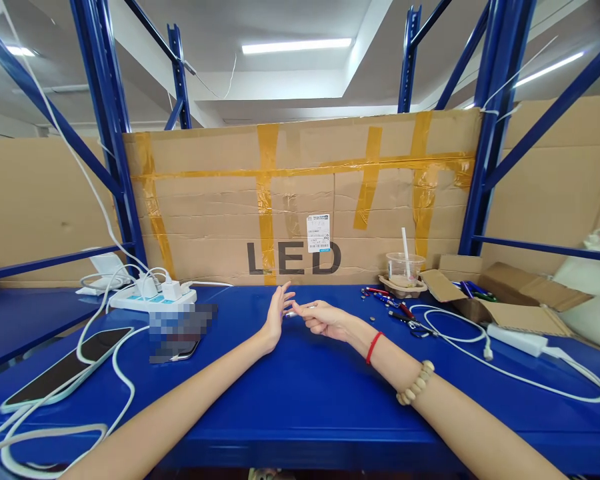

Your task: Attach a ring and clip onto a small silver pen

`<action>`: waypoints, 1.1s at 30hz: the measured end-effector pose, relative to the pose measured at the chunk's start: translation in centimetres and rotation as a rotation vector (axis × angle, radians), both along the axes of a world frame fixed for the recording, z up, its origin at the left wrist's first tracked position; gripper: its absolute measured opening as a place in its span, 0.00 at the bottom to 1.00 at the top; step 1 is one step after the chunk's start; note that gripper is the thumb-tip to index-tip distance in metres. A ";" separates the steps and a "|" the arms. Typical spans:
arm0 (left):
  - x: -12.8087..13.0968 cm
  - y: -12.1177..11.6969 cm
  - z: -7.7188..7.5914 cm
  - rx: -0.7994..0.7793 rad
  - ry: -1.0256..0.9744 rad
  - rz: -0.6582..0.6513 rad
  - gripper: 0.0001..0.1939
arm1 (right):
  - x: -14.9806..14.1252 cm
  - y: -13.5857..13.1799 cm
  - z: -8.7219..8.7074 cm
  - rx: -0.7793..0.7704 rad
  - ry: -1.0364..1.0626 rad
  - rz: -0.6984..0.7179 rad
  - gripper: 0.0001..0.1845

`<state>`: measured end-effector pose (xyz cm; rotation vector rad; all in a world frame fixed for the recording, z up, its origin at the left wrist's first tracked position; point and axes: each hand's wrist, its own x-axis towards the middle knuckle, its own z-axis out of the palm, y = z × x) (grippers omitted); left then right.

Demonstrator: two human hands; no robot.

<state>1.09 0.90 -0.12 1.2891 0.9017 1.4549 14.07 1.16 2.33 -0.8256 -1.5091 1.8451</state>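
My left hand (276, 317) is held upright above the blue shelf (300, 393), its palm turned to the right and its fingers stretched out. Facing it, my right hand (326, 320) is closed in a pinch around a slim, silvery pen (292, 314). One end of the pen sticks out leftward, close to the left palm; whether it touches cannot be made out. Most of the pen is hidden by the right fingers. A red cord and a beaded bracelet circle the right wrist and forearm.
At left are a power strip (153, 300) with chargers, white cables and a phone (65, 367). On the right are a plastic cup with straw (404, 267), scattered pens (380, 293), scissors (414, 325), an open cardboard box (523, 317) and a white cable. Taped cardboard (205, 213) stands behind.
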 end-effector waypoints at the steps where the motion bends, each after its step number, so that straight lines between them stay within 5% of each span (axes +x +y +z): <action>1: -0.1 0.2 -0.1 0.011 0.010 0.007 0.26 | 0.0 0.1 -0.1 0.006 -0.003 -0.021 0.17; 14: -1.8 2.3 -0.8 0.117 0.155 0.109 0.26 | 0.5 0.8 -0.6 0.106 -0.019 -0.175 0.21; 33: -0.8 0.7 -0.1 -0.008 0.261 0.069 0.23 | 0.4 1.2 -1.8 0.015 -0.012 -0.180 0.18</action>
